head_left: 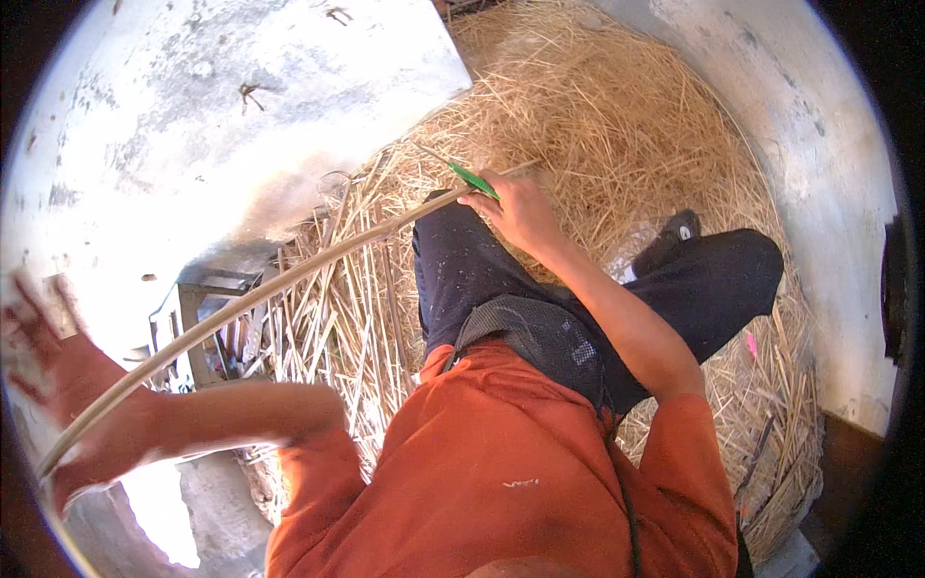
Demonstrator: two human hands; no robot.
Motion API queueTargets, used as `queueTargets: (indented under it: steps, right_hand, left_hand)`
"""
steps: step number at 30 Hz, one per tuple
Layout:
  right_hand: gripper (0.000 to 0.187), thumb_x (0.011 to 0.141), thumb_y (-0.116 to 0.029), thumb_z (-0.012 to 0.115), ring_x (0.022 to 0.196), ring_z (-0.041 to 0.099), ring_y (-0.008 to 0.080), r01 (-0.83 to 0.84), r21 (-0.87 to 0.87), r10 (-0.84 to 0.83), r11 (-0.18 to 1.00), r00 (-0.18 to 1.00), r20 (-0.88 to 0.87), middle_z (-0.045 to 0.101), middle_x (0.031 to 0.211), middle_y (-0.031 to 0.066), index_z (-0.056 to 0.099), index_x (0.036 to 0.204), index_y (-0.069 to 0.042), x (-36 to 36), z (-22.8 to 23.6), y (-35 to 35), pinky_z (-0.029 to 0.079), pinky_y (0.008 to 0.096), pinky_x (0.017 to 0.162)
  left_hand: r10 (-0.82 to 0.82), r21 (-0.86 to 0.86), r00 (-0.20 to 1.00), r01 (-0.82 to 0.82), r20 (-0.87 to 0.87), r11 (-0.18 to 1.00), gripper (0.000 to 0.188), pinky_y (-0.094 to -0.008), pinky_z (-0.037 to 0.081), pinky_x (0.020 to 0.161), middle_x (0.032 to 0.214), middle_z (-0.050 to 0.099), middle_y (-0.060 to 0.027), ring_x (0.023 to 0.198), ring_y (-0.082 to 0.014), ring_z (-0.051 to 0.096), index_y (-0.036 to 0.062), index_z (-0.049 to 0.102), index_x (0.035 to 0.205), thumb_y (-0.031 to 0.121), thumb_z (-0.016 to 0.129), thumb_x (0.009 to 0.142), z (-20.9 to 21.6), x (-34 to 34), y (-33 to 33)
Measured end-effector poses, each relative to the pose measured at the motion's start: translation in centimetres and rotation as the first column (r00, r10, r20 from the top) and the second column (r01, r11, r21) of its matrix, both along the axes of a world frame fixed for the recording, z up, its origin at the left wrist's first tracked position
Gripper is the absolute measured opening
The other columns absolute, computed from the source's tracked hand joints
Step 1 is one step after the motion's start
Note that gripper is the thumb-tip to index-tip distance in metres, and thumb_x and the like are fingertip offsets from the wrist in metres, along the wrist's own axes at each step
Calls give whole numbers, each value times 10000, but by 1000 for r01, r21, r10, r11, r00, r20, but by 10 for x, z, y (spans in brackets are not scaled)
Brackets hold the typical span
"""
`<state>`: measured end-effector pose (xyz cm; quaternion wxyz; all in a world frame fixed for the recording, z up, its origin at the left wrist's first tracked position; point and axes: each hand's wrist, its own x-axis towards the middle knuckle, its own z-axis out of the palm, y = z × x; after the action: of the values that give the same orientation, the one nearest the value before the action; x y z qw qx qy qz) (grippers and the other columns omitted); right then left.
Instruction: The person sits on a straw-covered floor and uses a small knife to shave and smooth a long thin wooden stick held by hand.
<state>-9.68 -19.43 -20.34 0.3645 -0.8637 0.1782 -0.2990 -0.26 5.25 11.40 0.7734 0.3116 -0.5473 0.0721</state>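
A long pale cane strip (318,262) runs from the lower left edge up to my right hand (520,212), its tip showing just past the fingers. That hand is closed round a small green-handled knife (475,180), whose thin blade points up and left. The cane passes under the same fingers; whether they grip it too is hard to see. At the far left my left hand (82,400) is raised with its fingers spread, slightly blurred. The cane crosses in front of its palm and wrist, and no finger is wrapped round it.
Straw shavings (617,116) cover the floor ahead and to the right. Split cane pieces (337,318) lie heaped left of my dark-trousered legs (472,250). A whitish slab (231,106) stands at the upper left, and a pale curved wall (809,164) at the right.
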Motion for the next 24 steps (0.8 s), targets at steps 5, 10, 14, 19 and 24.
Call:
queueTargets:
  steps: [5, 10, 14, 19, 24]
  right_hand:
    - [375, 829, -371, 607, 465, 542, 274, -1, 26, 1, 1000, 1000, -12, 524, 531, 136, 593, 966, -22, -4, 14, 7, 402, 365, 466]
    - [343, 854, -367, 583, 426, 454, 157, -59, 114, 51, 992, 996, 76, 460, 501, 33, 593, 987, -51, -10, 34, 8, 353, 300, 429]
    - [411, 915, -408, 458, 528, 505, 135, -23, 407, -37, 913, 990, 138, 503, 615, 43, 596, 935, -22, -35, 68, -9, 374, 308, 475]
    - [407, 930, -388, 419, 494, 453, 114, 27, 590, -90, 807, 993, 77, 459, 570, 11, 610, 923, -28, -67, 87, -10, 356, 283, 472]
    - [370, 936, -359, 409, 488, 477, 135, -6, 636, -53, 772, 996, 75, 461, 540, 29, 600, 948, -43, -72, 89, 21, 365, 299, 474]
  left_hand:
    - [4, 325, 995, 29, -101, 945, 834, -612, 286, 980, 1114, 515, -237, 1158, -451, 413, 121, 354, 1314, 748, 321, 766, -115, 0, -41]
    - [-141, 259, 988, 152, -60, 954, 517, -287, 396, 447, 525, 400, 6, 412, -142, 398, 99, 478, 779, 589, 334, 863, -104, -5, -56]
    - [-79, 104, 993, 88, -91, 991, 468, -217, 193, 293, 473, 223, 54, 341, -44, 183, 111, 424, 693, 528, 376, 900, -73, -19, -44]
    - [-31, -17, 997, 30, -76, 999, 487, -222, 216, 307, 469, 231, 50, 346, -31, 205, 111, 507, 785, 561, 360, 897, -53, -23, -40]
    - [-135, 94, 977, 152, -167, 984, 530, -229, 165, 340, 458, 250, 16, 365, -71, 156, 140, 340, 704, 645, 293, 857, -100, -13, -77]
